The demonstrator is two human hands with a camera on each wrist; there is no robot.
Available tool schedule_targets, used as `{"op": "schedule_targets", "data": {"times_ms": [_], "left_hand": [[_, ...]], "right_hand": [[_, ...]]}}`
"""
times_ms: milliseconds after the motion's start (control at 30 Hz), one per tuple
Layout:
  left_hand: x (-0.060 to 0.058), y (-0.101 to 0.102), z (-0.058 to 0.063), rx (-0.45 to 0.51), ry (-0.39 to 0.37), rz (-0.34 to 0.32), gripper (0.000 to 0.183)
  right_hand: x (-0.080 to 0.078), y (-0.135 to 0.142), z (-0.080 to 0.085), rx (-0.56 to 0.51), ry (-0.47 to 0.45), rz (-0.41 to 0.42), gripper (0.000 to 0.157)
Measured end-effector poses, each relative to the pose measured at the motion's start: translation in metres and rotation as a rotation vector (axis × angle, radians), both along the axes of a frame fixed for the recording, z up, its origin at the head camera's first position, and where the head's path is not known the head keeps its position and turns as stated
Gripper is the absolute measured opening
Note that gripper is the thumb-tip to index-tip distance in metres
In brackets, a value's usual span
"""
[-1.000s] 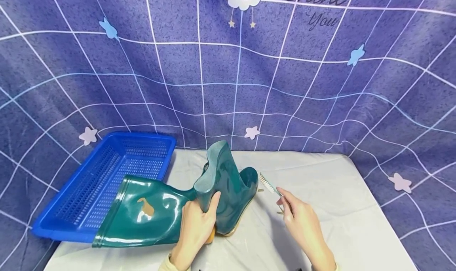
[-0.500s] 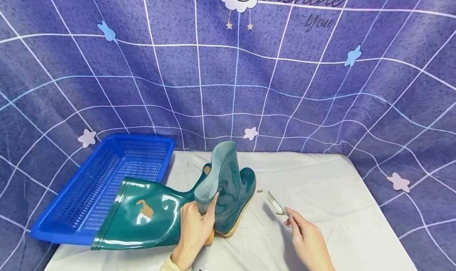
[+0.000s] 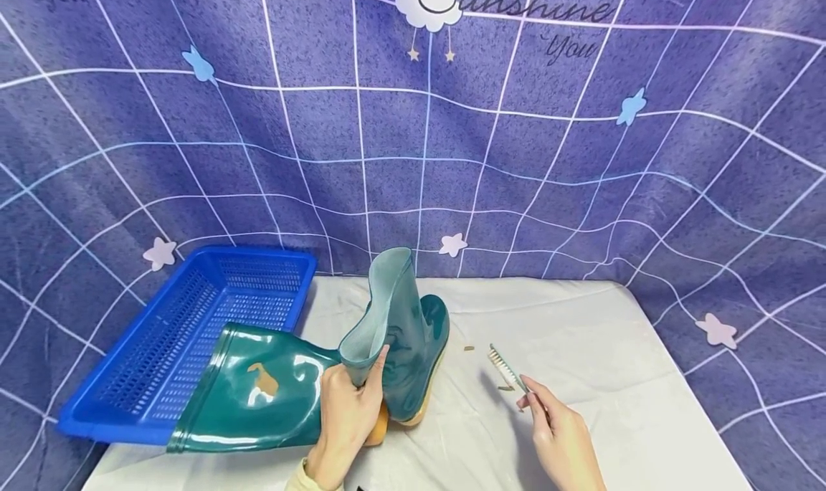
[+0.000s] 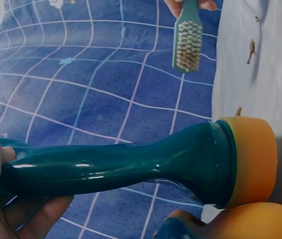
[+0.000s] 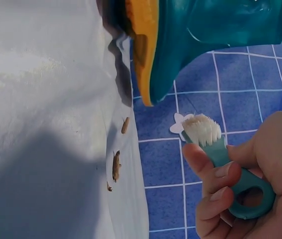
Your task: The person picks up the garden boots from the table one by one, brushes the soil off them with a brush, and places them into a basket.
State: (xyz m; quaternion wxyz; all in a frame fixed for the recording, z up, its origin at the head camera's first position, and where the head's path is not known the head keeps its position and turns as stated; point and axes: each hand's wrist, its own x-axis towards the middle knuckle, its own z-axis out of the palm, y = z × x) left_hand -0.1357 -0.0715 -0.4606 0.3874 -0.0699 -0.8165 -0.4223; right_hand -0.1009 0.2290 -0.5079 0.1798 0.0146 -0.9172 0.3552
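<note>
My left hand [image 3: 348,412] grips the top of a green rubber boot [image 3: 409,369] by its shaft, thumb outside the rim. This boot stands on its yellow-orange sole, turned slightly, toe pointing away to the right. A second green rubber boot [image 3: 277,405] lies on its side to the left, partly behind the left hand and wrist. In my right hand [image 3: 561,434] is a small green brush [image 3: 506,369], held by its looped handle, apart from the boot. Its pale bristles [image 4: 188,47] look browned toward the tip in the left wrist view.
Several brown bits of dirt [image 5: 116,167] lie on the white-covered table [image 3: 581,333] between boot and brush. A blue perforated basket [image 3: 297,290] stands at the left, with the lying boot's shaft overlapping its near edge. A purple-blue gridded cloth [image 3: 516,154] hangs behind.
The brush has moved away from the boot, to the right and nearer to me. The held boot has shifted a little left and turned, its toe now pointing more away.
</note>
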Motion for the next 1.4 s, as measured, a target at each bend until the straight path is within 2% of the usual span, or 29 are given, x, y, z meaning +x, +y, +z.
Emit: {"op": "schedule_targets", "data": {"times_ms": [200,333,500,767,1000,1133,1267,1400], "left_hand": [[0.002,-0.003,0.011,0.022,0.041,-0.026,0.029],[0.002,-0.006,0.017,0.034,0.068,-0.066,0.029],[0.004,-0.008,0.022,0.029,0.084,-0.068,0.023],[0.007,-0.01,0.033,0.055,0.078,-0.049,0.018],[0.009,-0.015,0.039,0.108,0.074,-0.04,0.028],[0.009,-0.018,0.042,0.122,0.078,-0.037,0.026],[0.009,-0.021,0.043,0.123,0.092,-0.032,0.012],[0.008,-0.025,0.044,0.127,0.117,-0.048,0.01]], "right_hand": [[0.001,-0.004,-0.001,-0.026,-0.026,0.006,0.028],[0.003,-0.007,0.0,-0.044,-0.089,0.005,0.029],[0.004,-0.008,0.0,-0.054,-0.122,0.008,0.03],[0.003,-0.008,-0.004,-0.03,-0.087,0.008,0.029],[0.003,-0.01,-0.006,-0.014,-0.06,0.011,0.027],[0.003,-0.011,-0.006,-0.011,-0.053,0.016,0.027],[0.004,-0.012,-0.007,-0.009,-0.048,0.019,0.027],[0.004,-0.013,-0.008,-0.009,-0.048,0.022,0.027]]}}
